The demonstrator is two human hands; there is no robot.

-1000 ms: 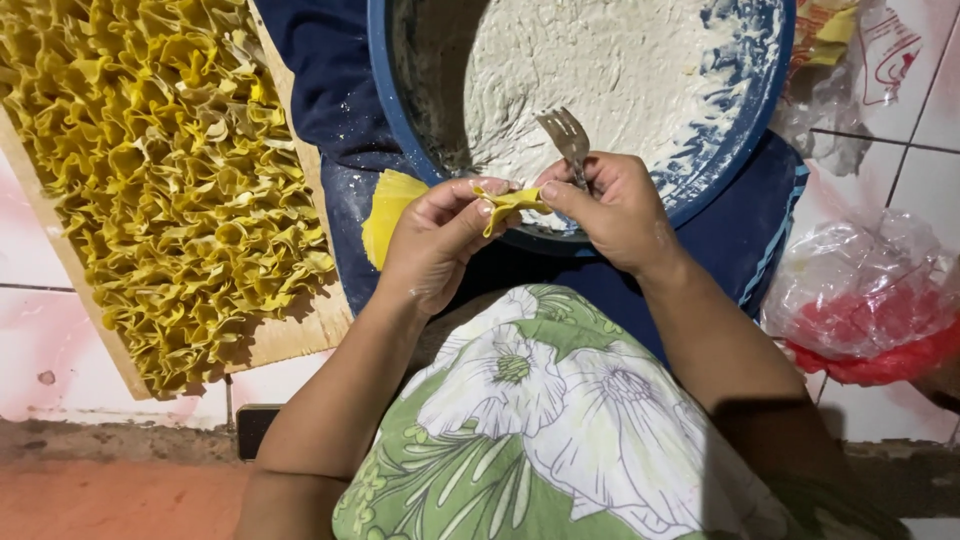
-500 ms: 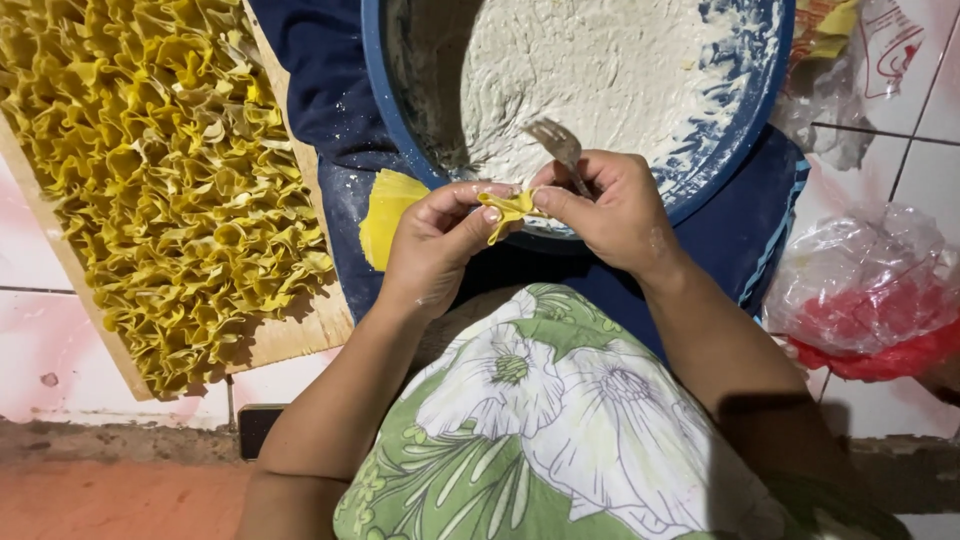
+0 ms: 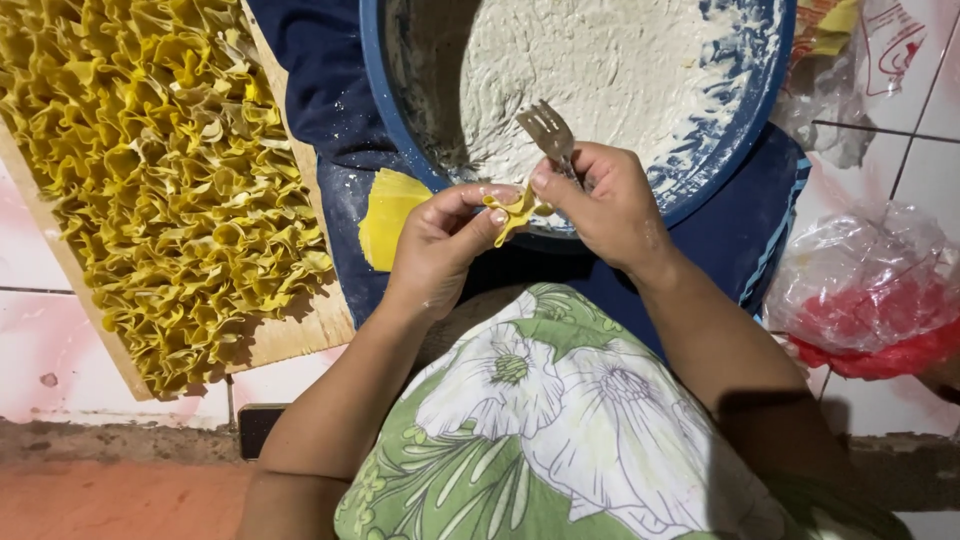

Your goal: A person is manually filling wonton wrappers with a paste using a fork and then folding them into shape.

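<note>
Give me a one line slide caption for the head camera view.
Both hands, left hand and right hand, pinch a yellow dumpling wrapper, fork in the right, above a blue bowl.

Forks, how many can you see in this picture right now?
1. The fork is gripped in the right hand, tines up over the blue basin of white filling. Others could be hidden outside the frame.

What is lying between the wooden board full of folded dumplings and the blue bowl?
In the head view, a dark blue cloth dusted with flour fills that stretch, and a flat yellow wrapper lies on it near the left hand.
</note>
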